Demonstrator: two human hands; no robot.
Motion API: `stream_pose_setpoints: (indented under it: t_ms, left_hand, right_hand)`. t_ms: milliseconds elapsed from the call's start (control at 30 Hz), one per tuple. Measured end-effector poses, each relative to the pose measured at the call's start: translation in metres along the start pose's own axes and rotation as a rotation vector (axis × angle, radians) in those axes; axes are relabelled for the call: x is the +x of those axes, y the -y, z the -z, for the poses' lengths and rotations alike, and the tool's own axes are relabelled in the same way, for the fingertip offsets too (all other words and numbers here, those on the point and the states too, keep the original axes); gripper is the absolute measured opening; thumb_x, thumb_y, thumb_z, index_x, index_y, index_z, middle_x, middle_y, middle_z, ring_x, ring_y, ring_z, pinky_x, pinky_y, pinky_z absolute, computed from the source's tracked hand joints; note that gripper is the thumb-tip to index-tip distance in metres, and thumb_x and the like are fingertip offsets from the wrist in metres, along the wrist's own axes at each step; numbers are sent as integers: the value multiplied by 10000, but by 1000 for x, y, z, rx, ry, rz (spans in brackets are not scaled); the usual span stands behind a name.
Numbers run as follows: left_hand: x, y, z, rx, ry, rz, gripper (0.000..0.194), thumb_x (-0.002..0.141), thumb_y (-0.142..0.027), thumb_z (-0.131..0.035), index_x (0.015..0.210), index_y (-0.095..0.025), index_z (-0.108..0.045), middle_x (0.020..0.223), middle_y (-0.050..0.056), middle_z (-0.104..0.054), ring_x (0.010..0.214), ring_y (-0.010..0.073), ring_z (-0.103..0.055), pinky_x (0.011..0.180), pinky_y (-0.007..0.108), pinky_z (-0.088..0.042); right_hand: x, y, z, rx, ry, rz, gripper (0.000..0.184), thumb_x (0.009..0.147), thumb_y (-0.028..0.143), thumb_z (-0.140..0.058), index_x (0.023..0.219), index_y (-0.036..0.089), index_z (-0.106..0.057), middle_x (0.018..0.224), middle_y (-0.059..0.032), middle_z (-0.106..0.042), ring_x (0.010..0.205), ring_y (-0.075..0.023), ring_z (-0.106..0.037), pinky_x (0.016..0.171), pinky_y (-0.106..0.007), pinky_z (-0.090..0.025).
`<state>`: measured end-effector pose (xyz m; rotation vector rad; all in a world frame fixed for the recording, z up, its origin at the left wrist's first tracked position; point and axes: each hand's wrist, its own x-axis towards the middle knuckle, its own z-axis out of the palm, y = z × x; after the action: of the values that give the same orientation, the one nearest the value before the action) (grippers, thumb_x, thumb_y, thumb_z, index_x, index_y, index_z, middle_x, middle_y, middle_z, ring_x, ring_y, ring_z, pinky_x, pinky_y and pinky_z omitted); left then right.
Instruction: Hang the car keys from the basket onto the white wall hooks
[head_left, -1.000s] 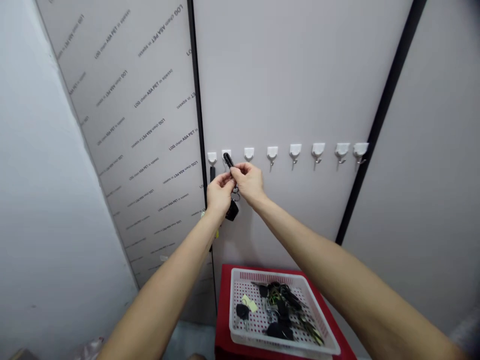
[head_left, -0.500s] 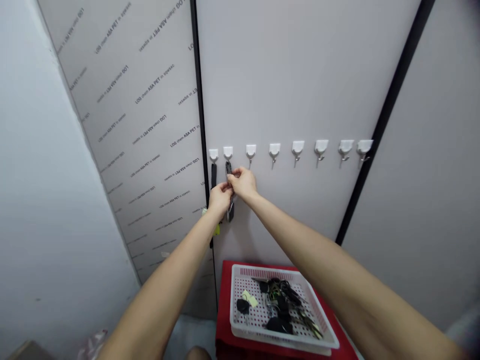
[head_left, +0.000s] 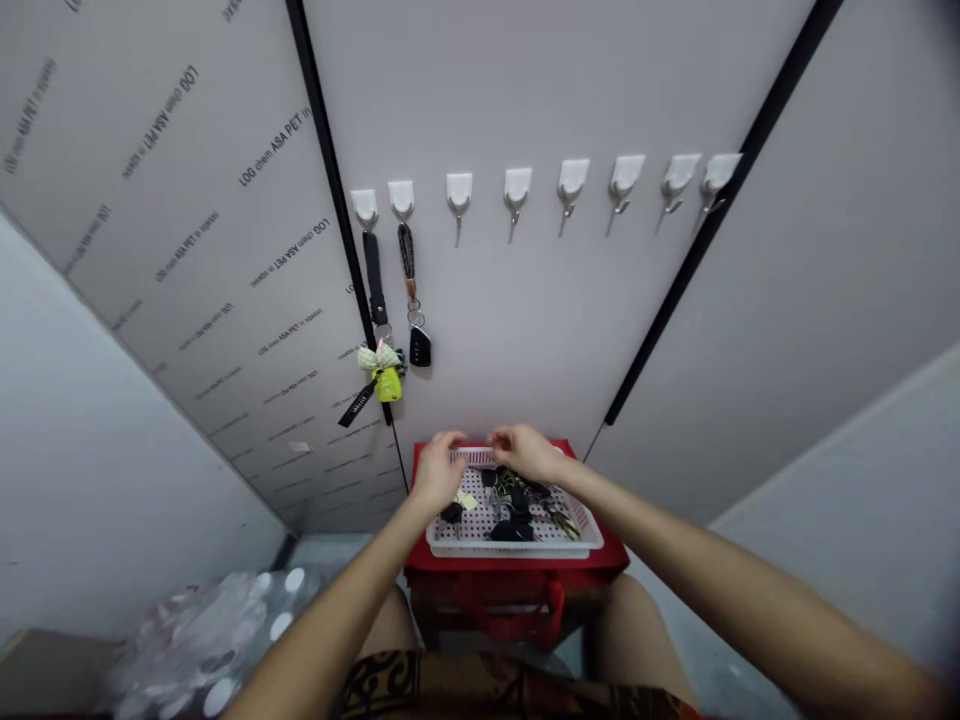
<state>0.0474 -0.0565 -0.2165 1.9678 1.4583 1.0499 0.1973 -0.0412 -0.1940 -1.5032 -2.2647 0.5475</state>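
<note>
My left hand (head_left: 441,472) hovers over the left back corner of a white plastic basket (head_left: 517,548), fingers apart and holding nothing. Above the basket's back rim is my right hand (head_left: 527,453), its fingers bent and slightly blurred, with nothing visible in them. In the basket lie several dark keys (head_left: 517,505) and a pale yellow tag (head_left: 466,499). On the wall, a black car key (head_left: 420,346) hangs by a braided strap (head_left: 406,252) from the second hook. A black strap (head_left: 374,280) with a yellow-green key case (head_left: 388,384) and a bow hangs from the first hook.
Several white adhesive hooks (head_left: 517,188) run in a row across the wall panel. The basket stands on a red bag (head_left: 517,600) between my knees. Wrapped plastic bottles (head_left: 225,640) and a cardboard box (head_left: 52,670) are on the floor at the left.
Both hands have left the braided strap and come down over the basket. The strap with the black car key now hangs free on the second hook. My view has tilted downward.
</note>
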Motion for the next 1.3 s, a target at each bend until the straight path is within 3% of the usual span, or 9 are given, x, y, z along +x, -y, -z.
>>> stream_pose_setpoints:
  t_ms: [133,300,433,567,700,867,1000,1133,1300]
  left_hand:
    - [-15,14,-41,154,238,-21,287,589,-117,-434,864,-129,-517,867,74,-525,833,167,-446,758,277,-334]
    - [-10,11,-60,323,242,-79,402,610,-104,-399,1009,-128,-439,1012,75,-463,936,173,-372,831,264,-266]
    - [-6,5,-64,437,311,-190,327,649,-119,-361,941,-189,-491,943,44,-485,888,167,-379,786,265,-287]
    - [-2,-2,-61,573,386,-218,311,688,-162,-317,945,-207,-486,876,67,-481,849,187,-391,718,303,-309]
    - [3,-6,-54,632,456,-243,223,641,-234,-409,822,-192,-533,863,76,-467,846,212,-392,700,320,-313]
    - [-1,-8,-47,592,477,-238,226,531,-256,-529,737,-163,-529,860,75,-470,842,212,-400,695,295,-315]
    - [-8,-4,-40,469,456,-217,119,513,-189,-521,626,-158,-498,714,40,-497,737,176,-435,634,260,-316]
    - [-4,0,-29,104,392,-43,52,562,-119,-430,568,-169,-420,516,-35,-413,514,90,-387,497,197,-285]
    - [15,-11,-14,-364,330,45,124,533,-88,-443,559,-166,-351,494,-69,-360,466,52,-337,458,163,-265]
  right_hand:
    - [-23,-32,-14,-247,26,-39,186,603,184,-439,742,162,-560,744,-51,-577,699,-149,-494,612,-232,-342]
    - [-32,-48,-18,-321,50,-72,313,615,160,-418,912,169,-515,926,-78,-535,837,-166,-469,692,-241,-326]
    - [-31,-47,-21,-328,54,-49,264,631,155,-390,836,184,-554,881,-66,-547,835,-165,-462,691,-240,-322]
    - [-30,-38,-21,-380,98,-116,251,672,238,-347,694,167,-588,740,-84,-572,763,-179,-474,651,-262,-324]
    - [-34,-29,-20,-432,145,-83,252,568,345,-472,718,174,-581,775,-91,-562,805,-228,-447,648,-304,-315]
    - [-41,-30,-18,-382,184,-14,255,518,245,-503,764,200,-554,814,-52,-555,801,-208,-440,651,-291,-315]
    - [-45,-41,-13,-290,198,32,254,525,157,-455,759,183,-551,802,-35,-563,765,-168,-452,668,-251,-320]
    - [-44,-44,-8,-164,169,21,252,539,111,-391,718,169,-557,756,-29,-570,726,-146,-469,660,-234,-333]
    - [-38,-24,-4,276,132,88,311,548,71,-342,780,156,-531,732,-2,-554,657,-103,-474,601,-196,-346]
